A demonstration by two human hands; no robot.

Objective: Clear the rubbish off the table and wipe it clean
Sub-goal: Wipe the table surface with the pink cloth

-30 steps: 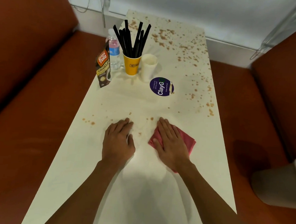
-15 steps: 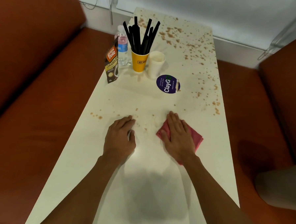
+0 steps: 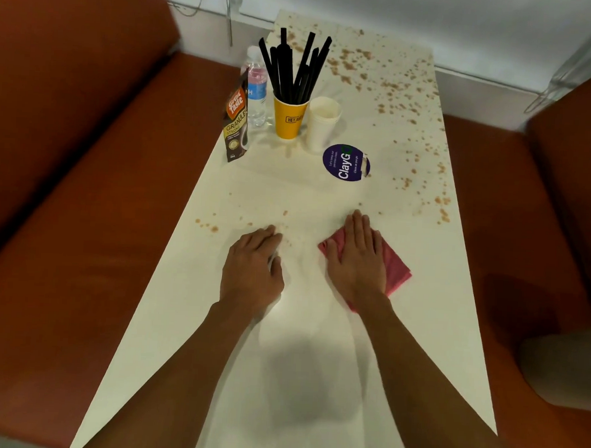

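Head view: right hand (image 3: 355, 261) presses flat on folded pink cloth (image 3: 396, 266), left hand (image 3: 252, 266) lies open alongside, and scattered brown crumbs (image 3: 443, 212) lie ahead-right, nearer the right hand.

On my feed the brown pouch (image 3: 237, 125) at eleven o'clock reads "Taste" on an orange badge, then "GRANULE" and "STRONG" — the print below is too small to read. The yellow cup (image 3: 289, 119) nearer twelve shows "HEY JU", the rest curving away. At twelve o'clock a round purple sticker (image 3: 346, 162) on the surface (image 3: 188, 286) says "ClayG" — I can't read its small lines.
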